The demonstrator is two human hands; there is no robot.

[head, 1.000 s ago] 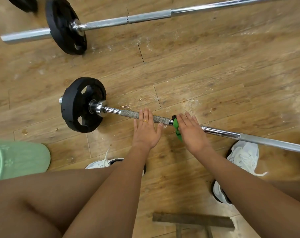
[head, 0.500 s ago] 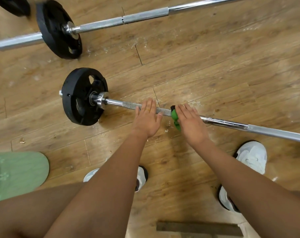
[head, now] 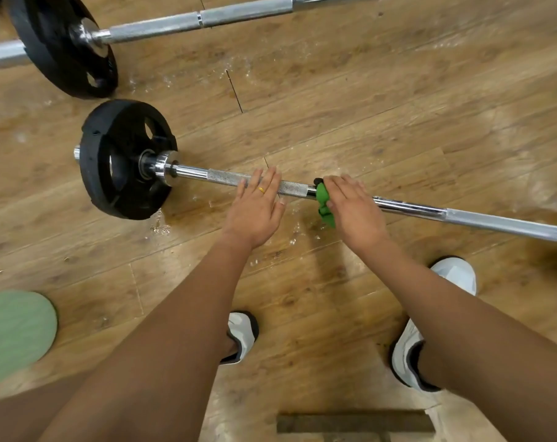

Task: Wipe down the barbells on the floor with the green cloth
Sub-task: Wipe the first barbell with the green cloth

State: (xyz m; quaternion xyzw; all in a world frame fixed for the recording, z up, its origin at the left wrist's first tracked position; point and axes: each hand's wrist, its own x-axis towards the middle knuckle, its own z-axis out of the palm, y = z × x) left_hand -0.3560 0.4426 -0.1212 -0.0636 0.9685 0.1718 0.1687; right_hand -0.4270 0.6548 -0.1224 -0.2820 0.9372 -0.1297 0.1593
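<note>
Green, pale and rounded, an object I can't identify [head: 15, 333] sits at the left edge on the wooden plank floor [head: 398, 100]. Past it, the far barbell [head: 239, 14] lies with its long axis running from the left edge up toward the top right, and its black plate [head: 63, 49] stands on edge near the left end. The near barbell [head: 462, 216] lies well apart from it. Its black plate [head: 124, 157] is at the left end, and its chrome shaft points right and slightly toward me until it leaves the view at the right edge. My left hand [head: 255, 208] rests flat on the knurled stretch of that shaft. The fingers are straight and laid across the bar, a gold ring [head: 262, 189] shows on one of them, and the hand grasps nothing. Just to its right, the green cloth [head: 325, 202] is bunched against the shaft, with a fold hanging off the near side. My right hand [head: 353, 208] presses down on it, its fingers extended over cloth and bar rather than curled. The thumb is hidden, so I cannot tell whether it hooks underneath. Below the arms I see white shoes, one [head: 242, 336] under the left forearm and another [head: 456, 275] to the right. A dark wooden strip [head: 353, 424] lies along the bottom edge.
</note>
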